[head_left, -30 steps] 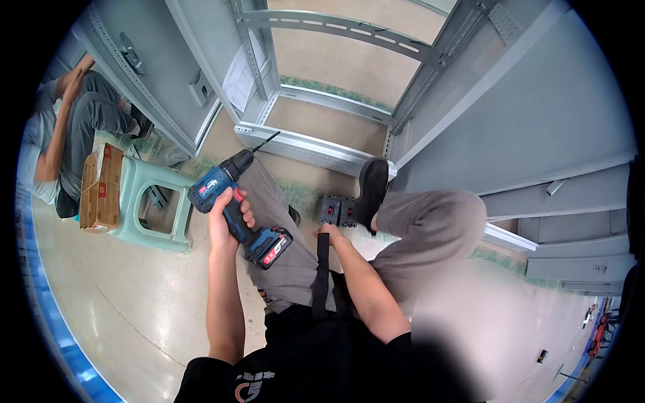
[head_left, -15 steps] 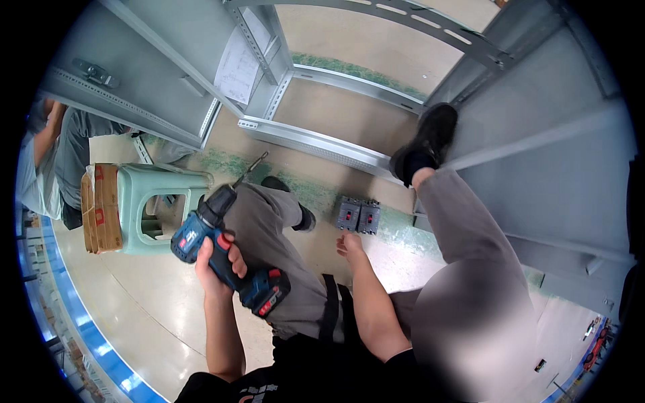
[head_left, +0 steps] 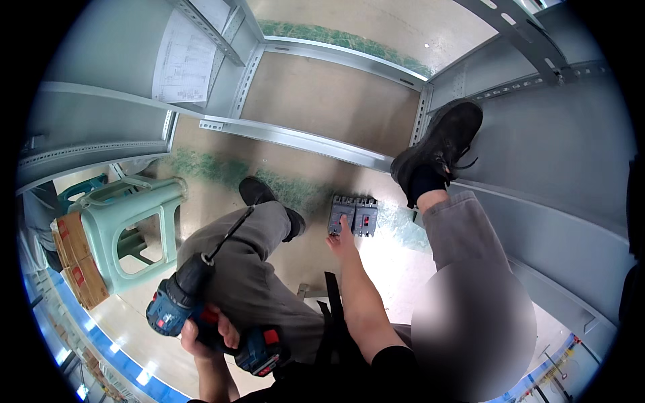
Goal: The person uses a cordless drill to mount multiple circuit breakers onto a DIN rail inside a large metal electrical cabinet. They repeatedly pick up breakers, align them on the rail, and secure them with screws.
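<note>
My left hand [head_left: 207, 338] is wrapped round the handle of a blue and black cordless drill [head_left: 176, 300]. A long bit points up and to the right from its chuck, above my left trouser leg. On the floor between my feet stand two dark grey circuit breakers side by side. My right hand [head_left: 341, 242] reaches the left circuit breaker [head_left: 341, 207], one finger stretched over its front and the others apart at its lower left edge. The right circuit breaker [head_left: 366, 218] shows its red switch and is untouched by my hand.
A grey metal cabinet frame [head_left: 302, 139] lies ahead, with side panels left and right and a paper sheet [head_left: 188, 57] on the left. My right shoe [head_left: 443, 138] is against the frame. A pale green stool [head_left: 101, 232] and a cardboard box [head_left: 79, 262] stand left.
My right hand has moved forward onto the left circuit breaker. The drill has come lower and closer to my body, still in my left hand. The view has shifted.
</note>
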Action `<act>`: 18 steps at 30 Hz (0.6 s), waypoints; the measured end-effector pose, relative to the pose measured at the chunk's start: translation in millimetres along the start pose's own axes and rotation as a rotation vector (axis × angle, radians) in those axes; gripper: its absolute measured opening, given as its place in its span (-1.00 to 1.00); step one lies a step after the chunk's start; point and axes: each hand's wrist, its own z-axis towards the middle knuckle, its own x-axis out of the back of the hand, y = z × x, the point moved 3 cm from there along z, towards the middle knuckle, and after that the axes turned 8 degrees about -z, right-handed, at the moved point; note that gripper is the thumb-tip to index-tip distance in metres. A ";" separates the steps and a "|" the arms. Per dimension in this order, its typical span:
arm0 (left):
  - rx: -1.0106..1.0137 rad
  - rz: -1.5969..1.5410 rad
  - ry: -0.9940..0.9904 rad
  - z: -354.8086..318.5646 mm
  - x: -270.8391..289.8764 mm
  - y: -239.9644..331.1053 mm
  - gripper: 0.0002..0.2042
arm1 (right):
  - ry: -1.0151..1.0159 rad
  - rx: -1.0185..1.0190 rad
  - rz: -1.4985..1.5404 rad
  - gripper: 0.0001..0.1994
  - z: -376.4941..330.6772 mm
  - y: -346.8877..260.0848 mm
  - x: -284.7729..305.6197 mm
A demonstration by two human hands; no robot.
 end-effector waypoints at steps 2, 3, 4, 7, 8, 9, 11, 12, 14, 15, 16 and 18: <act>-0.022 -0.009 0.010 -7.1 9.1 -2.0 -0.40 | 0.009 0.082 -0.002 -0.40 -11.6 0.5 -14.8; -0.035 -0.013 0.013 -10.0 12.9 -3.3 -0.40 | 0.022 0.094 0.001 -0.44 -18.9 0.1 -22.5; -0.040 -0.018 0.019 -11.9 15.0 -3.3 -0.40 | 0.037 0.111 0.011 -0.47 -22.0 -0.4 -25.4; -0.041 -0.014 0.001 -6.2 13.7 0.2 -0.41 | 0.067 0.127 0.113 -0.55 4.0 0.2 -11.8; -0.046 -0.017 0.010 -6.7 15.3 0.1 -0.41 | 0.050 0.149 0.146 -0.56 6.5 2.6 -7.9; -0.050 -0.020 0.015 -6.1 16.1 0.1 -0.42 | 0.032 0.171 0.182 -0.57 9.6 2.4 -5.0; -0.068 -0.045 0.047 -9.3 23.2 -2.5 -0.42 | 0.062 0.138 0.102 -0.57 -8.1 5.0 -12.4; -0.078 -0.058 0.062 -9.8 26.3 -2.8 -0.43 | 0.078 0.124 0.062 -0.57 -20.3 6.2 -17.2; -0.075 -0.078 0.055 -4.6 23.9 -3.2 -0.44 | 0.021 0.144 0.076 -0.56 -34.3 6.8 -24.7; -0.072 -0.104 0.059 -3.1 24.4 -4.7 -0.45 | -0.011 0.157 0.083 -0.56 -42.5 8.8 -29.1; -0.076 -0.133 0.062 -2.5 23.5 -5.8 -0.45 | -0.036 0.180 0.045 -0.56 -52.1 6.9 -33.6; -0.088 -0.099 0.048 0.6 18.6 -4.4 -0.46 | -0.095 0.238 -0.017 -0.56 -71.3 2.0 -47.2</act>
